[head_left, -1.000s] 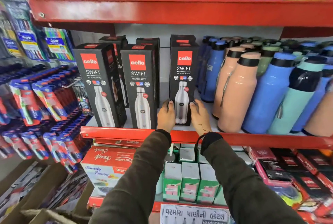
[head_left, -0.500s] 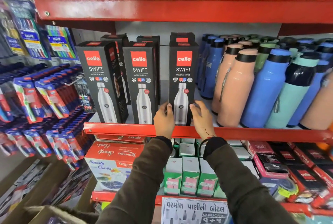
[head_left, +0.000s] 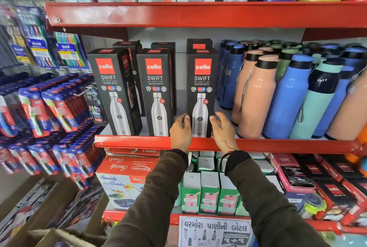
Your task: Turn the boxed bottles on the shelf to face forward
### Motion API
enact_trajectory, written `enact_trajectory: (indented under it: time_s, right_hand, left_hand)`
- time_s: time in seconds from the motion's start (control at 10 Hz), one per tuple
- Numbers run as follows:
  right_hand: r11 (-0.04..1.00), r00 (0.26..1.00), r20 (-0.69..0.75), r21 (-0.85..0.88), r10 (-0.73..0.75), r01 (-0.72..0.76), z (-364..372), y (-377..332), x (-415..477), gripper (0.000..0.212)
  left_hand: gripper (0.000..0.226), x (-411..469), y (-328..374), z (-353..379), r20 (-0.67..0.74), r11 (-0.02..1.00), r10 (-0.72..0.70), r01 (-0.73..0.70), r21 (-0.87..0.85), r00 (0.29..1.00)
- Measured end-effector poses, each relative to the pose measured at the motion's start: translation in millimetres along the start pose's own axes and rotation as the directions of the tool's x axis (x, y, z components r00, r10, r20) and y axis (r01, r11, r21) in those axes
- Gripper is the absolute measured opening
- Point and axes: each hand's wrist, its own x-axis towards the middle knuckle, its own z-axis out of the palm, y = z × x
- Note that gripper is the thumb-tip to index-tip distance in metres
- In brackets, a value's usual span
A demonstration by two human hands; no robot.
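Note:
Three black boxed bottles stand in a front row on the red shelf (head_left: 278,144), printed fronts toward me. The left box (head_left: 113,92) is angled slightly, showing its side. The middle box (head_left: 155,92) faces forward. My left hand (head_left: 180,131) and my right hand (head_left: 223,130) press the two lower sides of the right box (head_left: 201,88), which faces forward at the shelf's front edge. More black boxes (head_left: 199,43) stand behind the row.
Loose peach, blue and teal bottles (head_left: 286,96) crowd the shelf right of the boxes. Toothbrush packs (head_left: 49,107) hang at the left. The shelf above (head_left: 198,14) carries more boxed bottles. Below are small green boxes (head_left: 208,197) and a red combo box (head_left: 127,179).
Both hands have drawn the right box toward the shelf's front edge, level with the other two. The view has shifted slightly upward.

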Motion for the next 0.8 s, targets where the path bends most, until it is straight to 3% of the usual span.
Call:
enact_trajectory:
  time_s: [0.4, 0.6, 0.7, 0.8]
  right_hand:
    - [0.999, 0.999, 0.051, -0.035, -0.013, 0.015, 2, 1, -6, 0.039]
    - [0.999, 1.000, 0.021, 0.053, -0.008, 0.007, -6, 5, -8, 0.042]
    - [0.967, 0.968, -0.230, 0.211, -0.095, 0.145, -27, -22, -21, 0.032]
    - [0.839, 0.807, -0.568, 0.351, -0.162, 0.415, -73, -74, -34, 0.024]
  left_hand:
    - [0.042, -8, 4, 1, -0.023, 1.000, 0.022, -0.022, 0.016, 0.999]
    - [0.047, -15, 7, -1, -0.007, 0.998, 0.063, -0.063, -0.023, 0.998]
    - [0.046, -33, 27, -4, -0.080, 0.959, 0.255, -0.263, -0.106, 0.964]
    - [0.044, -39, 62, -10, -0.197, 0.833, 0.550, -0.549, 0.065, 0.812]
